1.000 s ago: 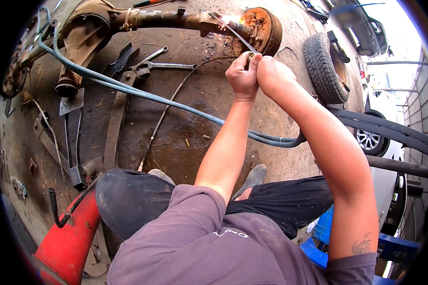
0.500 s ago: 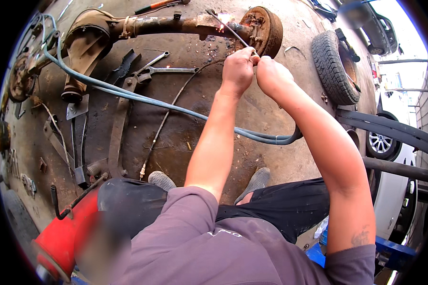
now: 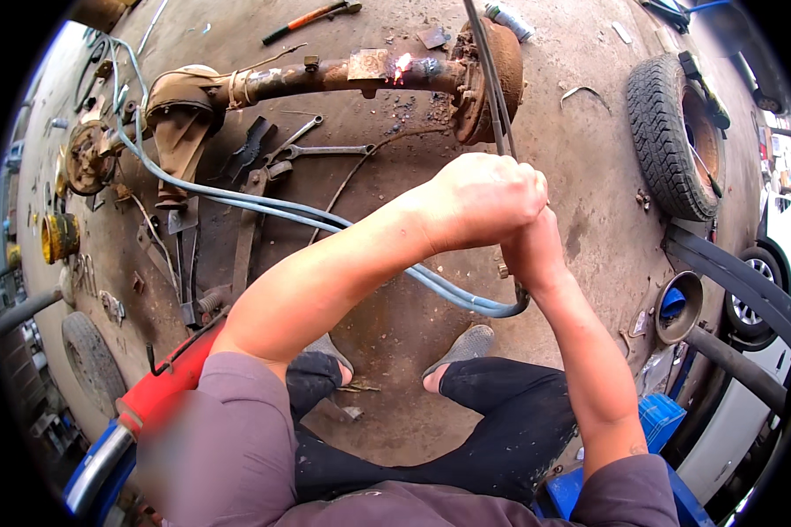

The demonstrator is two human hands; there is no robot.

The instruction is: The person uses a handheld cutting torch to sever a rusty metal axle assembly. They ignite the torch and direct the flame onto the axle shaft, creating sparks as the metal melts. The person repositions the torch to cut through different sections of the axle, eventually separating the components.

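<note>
My left hand and my right hand are closed together around the handle of a cutting torch, left above right. Its slim metal tubes rise past the picture's top edge, so the tip is hidden. Blue-grey hoses trail from below my right hand, under my left forearm, toward the far left. Beyond my hands lies a rusty axle with a bulky differential housing and a brake drum at its right end. A spot on the tube glows pink-white beside a square plate.
Wrenches and steel bars lie left of my feet. An orange-handled hammer is beyond the axle. On the right stand a tyre and long dark strips. A red cylinder-like body stands at lower left.
My hands have drawn back from the axle toward me and right, and the torch now points upward. My left hand has moved over the right. The sparks have gone; a glow stays on the tube.
</note>
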